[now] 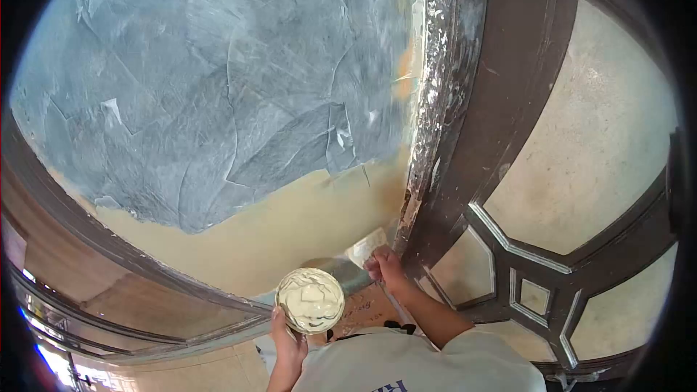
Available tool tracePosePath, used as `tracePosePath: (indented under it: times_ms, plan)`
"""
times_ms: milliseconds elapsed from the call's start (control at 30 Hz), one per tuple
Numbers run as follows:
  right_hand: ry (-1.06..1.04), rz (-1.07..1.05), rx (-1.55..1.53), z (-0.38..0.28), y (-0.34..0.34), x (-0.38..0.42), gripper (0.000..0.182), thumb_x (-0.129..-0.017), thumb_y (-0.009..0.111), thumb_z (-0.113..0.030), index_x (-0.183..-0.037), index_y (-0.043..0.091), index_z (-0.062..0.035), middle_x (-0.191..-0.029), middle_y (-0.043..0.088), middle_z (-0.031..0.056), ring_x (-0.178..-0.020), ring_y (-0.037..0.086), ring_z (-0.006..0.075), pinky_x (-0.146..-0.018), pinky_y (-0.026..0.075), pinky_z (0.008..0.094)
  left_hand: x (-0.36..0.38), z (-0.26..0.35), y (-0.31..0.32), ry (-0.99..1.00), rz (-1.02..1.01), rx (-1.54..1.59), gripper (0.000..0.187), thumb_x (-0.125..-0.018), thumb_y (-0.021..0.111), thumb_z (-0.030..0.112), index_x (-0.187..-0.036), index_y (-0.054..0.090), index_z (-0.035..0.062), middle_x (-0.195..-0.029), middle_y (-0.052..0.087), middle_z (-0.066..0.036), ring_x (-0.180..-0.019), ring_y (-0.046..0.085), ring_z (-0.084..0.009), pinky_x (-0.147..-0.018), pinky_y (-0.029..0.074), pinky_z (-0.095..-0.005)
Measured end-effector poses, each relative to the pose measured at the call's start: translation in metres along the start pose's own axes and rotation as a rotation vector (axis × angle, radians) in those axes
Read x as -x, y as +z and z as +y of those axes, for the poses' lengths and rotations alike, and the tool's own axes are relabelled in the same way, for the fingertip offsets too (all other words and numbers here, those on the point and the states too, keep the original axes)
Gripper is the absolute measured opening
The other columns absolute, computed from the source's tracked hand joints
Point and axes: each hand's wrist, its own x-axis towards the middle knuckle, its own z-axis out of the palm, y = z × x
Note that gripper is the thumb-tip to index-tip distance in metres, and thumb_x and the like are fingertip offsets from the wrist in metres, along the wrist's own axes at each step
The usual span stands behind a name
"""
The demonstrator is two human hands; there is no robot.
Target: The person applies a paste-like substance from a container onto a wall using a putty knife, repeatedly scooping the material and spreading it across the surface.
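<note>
My left hand (288, 343) holds up a round tub (282, 312) by its side, fingers wrapped round the wall. Thick cream-coloured paste (311, 297) fills it, with a smeared, uneven surface. My right hand (386, 267) is closed round the handle of a putty knife (367, 248), whose wide flat end looks coated in pale paste. That end is at the lower part of the wall, close to the door frame; whether it touches is hard to make out. Blue-grey plaster (254, 87) with trowel ridges covers the upper wall, above a bare cream strip (268, 236).
At the right stands a dark brown panelled door (501, 138) with pale insets. A chipped, paint-flecked frame edge (432, 94) runs beside the plaster. Dark wooden trim (109, 225) borders the wall at the left. Below lies a brown sheet with writing (363, 308), near the tiled floor (225, 369).
</note>
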Motion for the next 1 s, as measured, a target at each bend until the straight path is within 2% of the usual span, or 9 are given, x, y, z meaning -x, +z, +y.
tracePosePath:
  times_ms: [200, 400, 533, 633, 700, 767, 900, 967, 1000]
  plan:
    - [-0.244, 0.000, 0.081, -0.129, 0.094, 0.031, 0.018, -0.102, 0.051, -0.025, -0.103, 0.053, -0.0079, -0.085, 0.062, 0.0055, -0.061, 0.063, 0.0129, -0.045, 0.046, 0.0249, 0.007, -0.006, 0.009, -0.053, 0.069, -0.030, 0.047, -0.104, 0.042, 0.034, -0.142, 0.040, 0.0066, -0.140, 0.052, -0.010, -0.126, 0.054, -0.0244, -0.105, 0.047, -0.0409]
    - [-0.303, -0.121, 0.097, -0.180, 0.126, 0.024, 0.020, -0.103, 0.050, -0.026, -0.105, 0.054, -0.0058, -0.086, 0.061, 0.0052, -0.062, 0.064, 0.0143, -0.044, 0.048, 0.0245, 0.009, -0.011, 0.012, -0.081, 0.069, 0.004, 0.044, -0.105, 0.040, 0.031, -0.141, 0.040, 0.0070, -0.140, 0.051, -0.010, -0.127, 0.053, -0.0238, -0.104, 0.047, -0.0400]
    - [-0.289, -0.072, 0.047, -0.155, 0.108, 0.000, 0.018, -0.102, 0.052, -0.023, -0.102, 0.056, -0.0064, -0.087, 0.063, 0.0060, -0.061, 0.065, 0.0157, -0.044, 0.050, 0.0257, 0.009, -0.013, 0.004, -0.074, 0.038, -0.016, 0.044, -0.105, 0.039, 0.031, -0.142, 0.040, 0.0075, -0.139, 0.052, -0.010, -0.127, 0.053, -0.0231, -0.104, 0.046, -0.0399]
    - [-0.185, 0.053, 0.006, -0.083, 0.061, -0.024, 0.018, -0.101, 0.052, -0.025, -0.101, 0.056, -0.0075, -0.085, 0.063, 0.0064, -0.060, 0.065, 0.0174, -0.043, 0.051, 0.0280, 0.011, -0.011, 0.002, -0.067, 0.027, -0.021, 0.044, -0.105, 0.040, 0.032, -0.142, 0.040, 0.0079, -0.140, 0.051, -0.010, -0.128, 0.052, -0.0228, -0.106, 0.045, -0.0402]
    - [-0.090, 0.101, 0.046, -0.004, 0.008, -0.039, 0.020, -0.100, 0.054, -0.028, -0.100, 0.057, -0.0088, -0.083, 0.063, 0.0062, -0.060, 0.065, 0.0182, -0.044, 0.052, 0.0295, 0.012, -0.014, -0.003, -0.071, 0.044, -0.008, 0.044, -0.105, 0.040, 0.032, -0.142, 0.040, 0.0081, -0.140, 0.051, -0.010, -0.129, 0.051, -0.0228, -0.107, 0.044, -0.0404]
    - [0.059, 0.013, 0.096, 0.040, -0.033, -0.040, 0.020, -0.100, 0.055, -0.030, -0.102, 0.056, -0.0100, -0.083, 0.063, 0.0056, -0.059, 0.065, 0.0177, -0.045, 0.052, 0.0300, 0.008, -0.018, -0.011, -0.049, 0.009, 0.019, 0.044, -0.105, 0.039, 0.032, -0.142, 0.040, 0.0080, -0.141, 0.050, -0.010, -0.130, 0.050, -0.0231, -0.107, 0.043, -0.0405]
    - [0.132, -0.105, -0.021, 0.013, -0.021, -0.014, 0.020, -0.100, 0.056, -0.030, -0.105, 0.055, -0.0104, -0.084, 0.063, 0.0051, -0.064, 0.066, 0.0166, -0.044, 0.051, 0.0292, 0.005, -0.018, -0.006, -0.049, 0.073, -0.002, 0.044, -0.104, 0.039, 0.031, -0.142, 0.040, 0.0081, -0.141, 0.050, -0.010, -0.129, 0.050, -0.0232, -0.107, 0.043, -0.0404]
    - [-0.174, 0.031, 0.025, -0.033, 0.022, -0.002, 0.020, -0.100, 0.056, -0.028, -0.109, 0.054, -0.0106, -0.091, 0.064, 0.0053, -0.071, 0.067, 0.0159, -0.046, 0.050, 0.0290, 0.001, -0.018, -0.002, -0.021, 0.001, 0.006, 0.044, -0.104, 0.040, 0.031, -0.142, 0.040, 0.0086, -0.140, 0.051, -0.009, -0.128, 0.052, -0.0233, -0.106, 0.044, -0.0398]
    - [-0.185, -0.005, 0.023, -0.057, 0.037, 0.004, 0.020, -0.101, 0.056, -0.027, -0.111, 0.054, -0.0108, -0.095, 0.065, 0.0048, -0.075, 0.068, 0.0156, -0.048, 0.051, 0.0285, 0.001, -0.018, -0.001, -0.024, 0.000, 0.006, 0.044, -0.104, 0.040, 0.031, -0.142, 0.040, 0.0086, -0.140, 0.051, -0.009, -0.128, 0.052, -0.0233, -0.106, 0.044, -0.0398]
